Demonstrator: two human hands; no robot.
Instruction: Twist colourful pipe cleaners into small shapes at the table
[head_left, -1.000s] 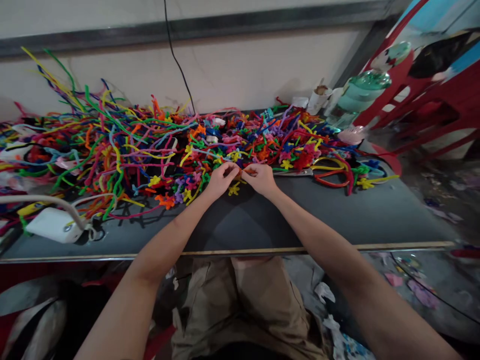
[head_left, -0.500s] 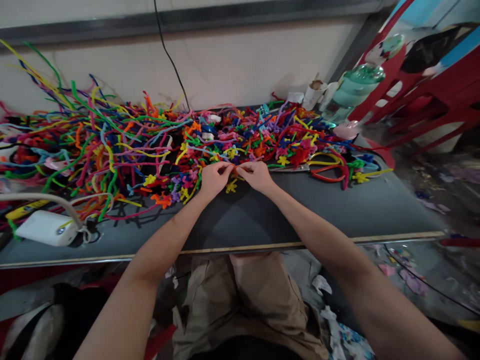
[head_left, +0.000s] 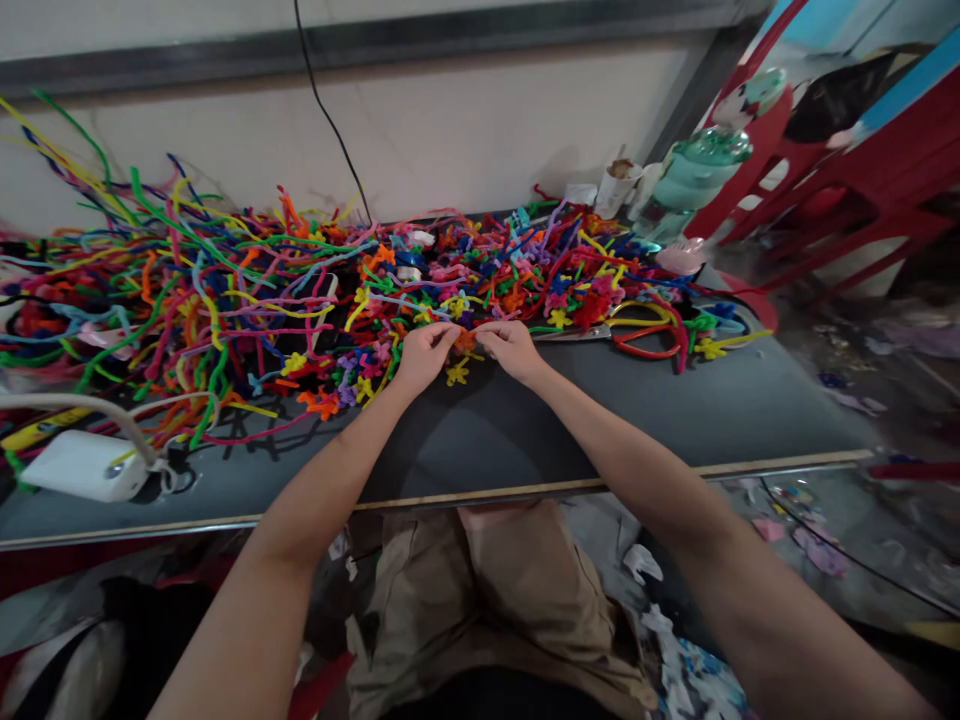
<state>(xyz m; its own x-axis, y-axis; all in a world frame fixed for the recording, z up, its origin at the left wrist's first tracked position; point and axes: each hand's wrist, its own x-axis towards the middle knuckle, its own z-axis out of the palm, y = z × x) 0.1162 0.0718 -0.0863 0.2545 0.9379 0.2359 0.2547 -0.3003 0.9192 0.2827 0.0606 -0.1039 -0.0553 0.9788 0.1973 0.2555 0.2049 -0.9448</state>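
Observation:
Both my hands meet over the front edge of a heap of coloured pipe cleaners (head_left: 247, 290). My left hand (head_left: 424, 358) is pinched, thumb against fingertips, at the left side of a small orange pipe cleaner (head_left: 466, 342). On its right side, my right hand (head_left: 513, 350) pinches the same orange piece. Its exact shape is hard to make out against the heap behind. Just below the fingers, a yellow pipe-cleaner flower (head_left: 457, 373) lies on the dark tabletop (head_left: 487, 440).
Scissors (head_left: 645, 342) with red and yellow handles lie to the right. A white power adapter (head_left: 86, 466) with a cable sits front left. At the back right stand a paper cup (head_left: 616, 190) and a green translucent figure (head_left: 694, 175). Red chairs (head_left: 862, 190) are beyond.
My fingertips have drawn slightly apart, so more of the orange pipe cleaner shows between them. The whole view has shifted a little.

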